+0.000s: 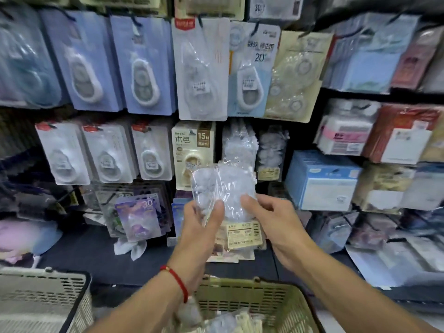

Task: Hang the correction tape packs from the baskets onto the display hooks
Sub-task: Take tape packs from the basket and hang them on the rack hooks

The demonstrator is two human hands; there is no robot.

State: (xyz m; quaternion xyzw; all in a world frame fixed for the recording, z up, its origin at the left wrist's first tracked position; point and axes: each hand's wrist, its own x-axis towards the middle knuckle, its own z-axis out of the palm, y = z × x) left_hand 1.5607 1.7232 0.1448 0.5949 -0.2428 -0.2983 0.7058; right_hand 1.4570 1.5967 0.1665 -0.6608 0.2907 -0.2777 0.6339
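Both hands up at the rack, holding one clear bag of correction tape refills [224, 186] between them. Left hand [201, 222] pinches its lower left edge, thumb on the front. Right hand [266, 217] grips the lower right side, fingers curled behind. The bag sits in front of the middle row, just below a hanging bunch of similar clear bags [239, 143]; not on a hook yet as far as I can see.

Progress: wall already mostly stocked, rows of carded packs [144, 80] full. Green basket [264, 301] below the hands has more packs in it, so work remains. Grey basket [45, 294] at left, contents hidden.

Dark shelf ledge [96, 255] under the rack, a few loose packs lying on it. Cramped shop aisle, boxed goods [322, 181] to the right.
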